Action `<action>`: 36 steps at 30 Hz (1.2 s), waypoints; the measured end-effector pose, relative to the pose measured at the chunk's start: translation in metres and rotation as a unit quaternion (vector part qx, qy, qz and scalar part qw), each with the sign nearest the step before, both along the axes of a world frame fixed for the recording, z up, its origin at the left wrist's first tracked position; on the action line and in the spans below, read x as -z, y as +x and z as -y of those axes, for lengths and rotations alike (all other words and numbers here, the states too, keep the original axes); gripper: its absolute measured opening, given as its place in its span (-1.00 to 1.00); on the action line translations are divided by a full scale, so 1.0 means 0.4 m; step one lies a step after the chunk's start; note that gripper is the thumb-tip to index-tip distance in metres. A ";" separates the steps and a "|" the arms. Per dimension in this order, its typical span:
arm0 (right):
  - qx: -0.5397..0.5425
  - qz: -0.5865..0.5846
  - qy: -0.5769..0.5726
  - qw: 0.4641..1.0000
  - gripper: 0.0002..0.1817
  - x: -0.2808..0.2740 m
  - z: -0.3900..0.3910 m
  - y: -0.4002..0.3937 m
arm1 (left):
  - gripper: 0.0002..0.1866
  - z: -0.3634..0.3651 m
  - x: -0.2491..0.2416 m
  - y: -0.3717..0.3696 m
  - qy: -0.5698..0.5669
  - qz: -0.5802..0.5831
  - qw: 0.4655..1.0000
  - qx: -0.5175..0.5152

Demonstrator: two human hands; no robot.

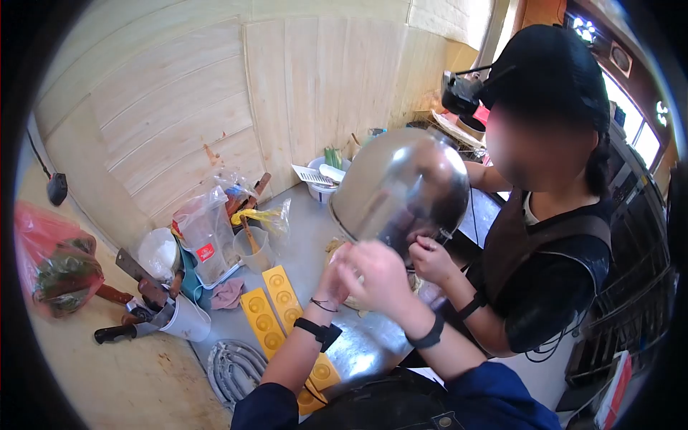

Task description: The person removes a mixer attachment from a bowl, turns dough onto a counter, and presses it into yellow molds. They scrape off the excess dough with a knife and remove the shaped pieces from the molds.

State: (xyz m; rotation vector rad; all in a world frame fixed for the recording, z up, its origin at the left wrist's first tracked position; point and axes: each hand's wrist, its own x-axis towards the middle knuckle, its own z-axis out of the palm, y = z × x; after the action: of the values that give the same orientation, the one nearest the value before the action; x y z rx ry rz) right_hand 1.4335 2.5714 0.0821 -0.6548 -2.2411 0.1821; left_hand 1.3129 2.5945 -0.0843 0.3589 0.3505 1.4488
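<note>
A large shiny metal mixing bowl (pixel 401 183) is tilted, its mouth facing down toward the table. A co-worker's hand (pixel 430 259) is at its lower right rim. Just below the bowl, my two hands are close together. My right hand (pixel 383 276) is slightly blurred, its fingers curled in toward my left hand (pixel 335 278), whose fingers are mostly hidden. What they hold, if anything, does not show. Pale dough-like material (pixel 355 308) lies partly visible behind and beneath my hands.
Yellow moulds (pixel 264 326) with round hollows lie on the metal table (pixel 369 344). To the left stand a clear jug (pixel 254 251), plastic bags, and a white container (pixel 188 321) of knives. A coiled grey hose-like ring (pixel 235 373) lies near front. The co-worker (pixel 545 265) stands at right.
</note>
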 end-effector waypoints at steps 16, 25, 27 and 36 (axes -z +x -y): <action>0.092 0.152 -0.190 0.966 -0.52 0.317 0.013 0.211 | -0.58 0.241 0.005 0.049 -0.045 -0.252 0.966 -0.029; 0.176 0.229 -0.204 0.935 -0.08 0.478 -0.081 0.197 | -0.61 0.417 -0.055 -0.058 0.068 -0.525 0.846 -0.057; 0.159 0.244 -0.212 0.933 -0.06 0.506 -0.098 0.173 | -0.61 0.453 -0.016 -0.089 0.027 -0.517 0.852 -0.076; 0.184 0.311 -0.220 0.906 0.17 0.572 -0.085 0.123 | -0.63 0.534 0.031 -0.182 -0.120 -0.460 0.867 -0.147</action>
State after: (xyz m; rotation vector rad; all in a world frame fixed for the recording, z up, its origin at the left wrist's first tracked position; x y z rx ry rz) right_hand 1.4829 2.6055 -0.1467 -1.5475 -2.6325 0.3276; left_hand 1.2400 2.3809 -0.0969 0.8148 1.3968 1.4190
